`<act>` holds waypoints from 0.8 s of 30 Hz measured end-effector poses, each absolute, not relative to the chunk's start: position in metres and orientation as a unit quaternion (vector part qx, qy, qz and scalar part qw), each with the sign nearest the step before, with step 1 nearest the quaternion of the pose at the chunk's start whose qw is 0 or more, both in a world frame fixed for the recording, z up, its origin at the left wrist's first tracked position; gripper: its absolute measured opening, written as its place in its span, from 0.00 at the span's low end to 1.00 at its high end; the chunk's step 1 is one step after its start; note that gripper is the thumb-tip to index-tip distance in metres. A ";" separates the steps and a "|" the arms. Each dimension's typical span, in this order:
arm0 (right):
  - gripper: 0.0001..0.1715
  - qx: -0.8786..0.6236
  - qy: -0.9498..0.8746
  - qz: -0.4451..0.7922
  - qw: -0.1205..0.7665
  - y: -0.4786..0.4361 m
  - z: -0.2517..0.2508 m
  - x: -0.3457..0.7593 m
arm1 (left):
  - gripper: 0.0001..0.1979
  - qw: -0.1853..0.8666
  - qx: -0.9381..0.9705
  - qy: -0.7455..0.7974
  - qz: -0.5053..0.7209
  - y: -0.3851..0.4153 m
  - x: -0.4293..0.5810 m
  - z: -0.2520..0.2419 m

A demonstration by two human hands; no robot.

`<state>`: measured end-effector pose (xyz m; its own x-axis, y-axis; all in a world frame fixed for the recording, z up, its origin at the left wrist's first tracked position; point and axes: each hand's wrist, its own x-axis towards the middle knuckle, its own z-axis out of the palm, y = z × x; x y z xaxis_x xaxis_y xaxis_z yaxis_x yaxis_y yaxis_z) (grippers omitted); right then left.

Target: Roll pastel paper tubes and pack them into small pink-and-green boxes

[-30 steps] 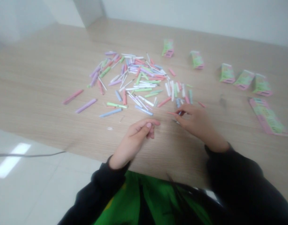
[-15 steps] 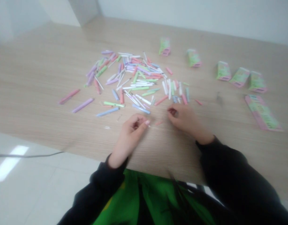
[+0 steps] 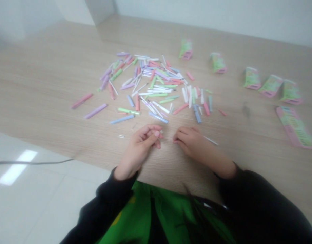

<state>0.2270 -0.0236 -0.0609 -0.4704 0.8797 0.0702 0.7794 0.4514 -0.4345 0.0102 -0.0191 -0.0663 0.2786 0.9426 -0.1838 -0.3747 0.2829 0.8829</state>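
Observation:
My left hand (image 3: 143, 145) is closed in a pinch on a small, whitish, see-through piece (image 3: 161, 131). Close by on its right, my right hand (image 3: 189, 139) has its fingers pressed together. A thin white pen refill (image 3: 211, 140) sticks out beyond the back of that hand, the rest hidden under it. Just behind both hands lie a blue pen barrel (image 3: 158, 117) and a shorter blue piece (image 3: 197, 114). Left of my left hand, small clear pieces (image 3: 121, 136) rest on the table.
Loose pastel barrels and white refills form a wide pile (image 3: 156, 81) on the wooden table (image 3: 56, 74). Several green-and-pink boxes (image 3: 252, 78) stand at the back right, with a flat one (image 3: 295, 127) lying nearer. A cable (image 3: 34, 163) crosses beside the table edge at left.
My right hand has come nearer and to the left, towards my left hand; the white refill now shows behind it. The small reddish piece between the hands is no longer visible.

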 end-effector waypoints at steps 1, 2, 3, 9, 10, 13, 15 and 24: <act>0.09 -0.491 -0.838 0.175 0.164 -0.024 -0.058 0.227 | 0.12 0.718 0.365 0.370 0.463 -0.019 0.010 -0.066; 0.09 -0.487 -0.834 0.178 0.190 -0.024 -0.054 0.227 | 0.13 0.730 0.356 0.362 0.457 -0.020 0.010 -0.066; 0.09 -0.485 -0.825 0.187 0.222 -0.025 -0.048 0.227 | 0.14 0.743 0.349 0.353 0.450 -0.020 0.010 -0.066; 0.04 -0.504 -0.637 0.328 0.482 -0.033 -0.018 0.222 | 0.09 0.753 0.376 0.321 0.434 -0.024 0.011 -0.065; 0.03 -0.496 -0.606 0.354 0.511 -0.034 -0.017 0.219 | 0.09 0.747 0.388 0.323 0.434 -0.024 0.011 -0.065; 0.06 -0.480 -0.562 0.400 0.542 -0.036 -0.017 0.211 | 0.09 0.737 0.408 0.325 0.431 -0.027 0.013 -0.063; 0.07 -0.487 -0.560 0.409 0.531 -0.038 -0.019 0.205 | 0.08 0.739 0.414 0.318 0.426 -0.028 0.014 -0.063; 0.03 -0.494 -0.598 0.369 0.512 -0.044 -0.016 0.204 | 0.09 0.737 0.432 0.308 0.418 -0.029 0.015 -0.065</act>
